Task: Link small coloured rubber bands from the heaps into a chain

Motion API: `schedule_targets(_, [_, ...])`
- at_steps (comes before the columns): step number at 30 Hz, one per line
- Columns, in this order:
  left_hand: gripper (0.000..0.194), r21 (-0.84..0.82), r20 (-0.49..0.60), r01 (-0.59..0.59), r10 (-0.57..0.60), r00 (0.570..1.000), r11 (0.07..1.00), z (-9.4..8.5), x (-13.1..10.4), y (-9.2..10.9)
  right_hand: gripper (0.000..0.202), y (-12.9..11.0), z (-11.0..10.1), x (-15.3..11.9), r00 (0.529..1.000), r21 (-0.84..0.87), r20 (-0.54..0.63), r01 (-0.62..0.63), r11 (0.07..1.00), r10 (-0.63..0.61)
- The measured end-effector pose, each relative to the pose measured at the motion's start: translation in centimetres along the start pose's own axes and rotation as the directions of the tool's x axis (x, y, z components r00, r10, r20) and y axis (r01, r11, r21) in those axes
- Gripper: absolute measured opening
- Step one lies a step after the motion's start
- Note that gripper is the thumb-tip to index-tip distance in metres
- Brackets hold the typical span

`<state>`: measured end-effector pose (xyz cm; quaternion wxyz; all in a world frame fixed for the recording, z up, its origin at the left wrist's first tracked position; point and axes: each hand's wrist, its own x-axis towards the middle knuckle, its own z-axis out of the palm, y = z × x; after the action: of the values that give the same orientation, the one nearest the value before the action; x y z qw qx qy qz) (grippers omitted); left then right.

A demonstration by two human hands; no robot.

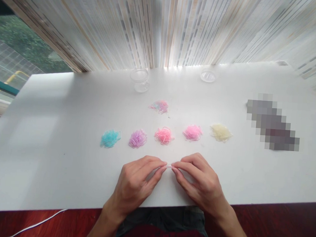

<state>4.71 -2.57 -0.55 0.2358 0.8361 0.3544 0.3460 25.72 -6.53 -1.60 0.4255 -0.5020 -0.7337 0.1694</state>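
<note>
My left hand [140, 177] and my right hand [201, 179] meet over the front of the white table, each pinching with thumb and fingertips. Between the two pinches stretches a small pale pink rubber band [169, 166]. Just beyond my hands lies a row of sorted rubber band piles: blue [110, 138], purple [138, 138], coral pink [164, 136], light pink [192, 132] and pale yellow [221, 132]. Behind the row sits a smaller pile of mixed colours [160, 106], mostly pink with some blue.
A clear round container [139, 80] stands at the back of the white table [69, 177]. To its right lies a clear round lid [208, 76]. A blurred-out dark object [272, 123] rests on the right. Striped curtains [164, 28] hang along the back edge.
</note>
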Motion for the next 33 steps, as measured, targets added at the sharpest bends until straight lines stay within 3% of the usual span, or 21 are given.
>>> schedule_targets(20, [0.013,0.026,-0.026,-0.016,0.016,1.000,1.000,-0.6,0.8,0.3,0.014,-0.1,-0.1,0.1,1.000,0.006,-0.001,-0.005,1.000,0.005])
schedule_targets(26, [0.012,0.110,-0.028,0.025,-0.022,0.999,0.994,-2.7,4.1,-0.6,0.016,0.0,0.0,0.2,1.000,0.010,-0.020,-0.021,1.000,0.021])
schedule_targets(33, [0.014,0.256,0.162,0.081,-0.125,0.979,0.963,-3.9,8.7,-2.1,0.013,-0.2,-0.1,0.4,0.999,0.026,-0.021,-0.031,0.999,0.031])
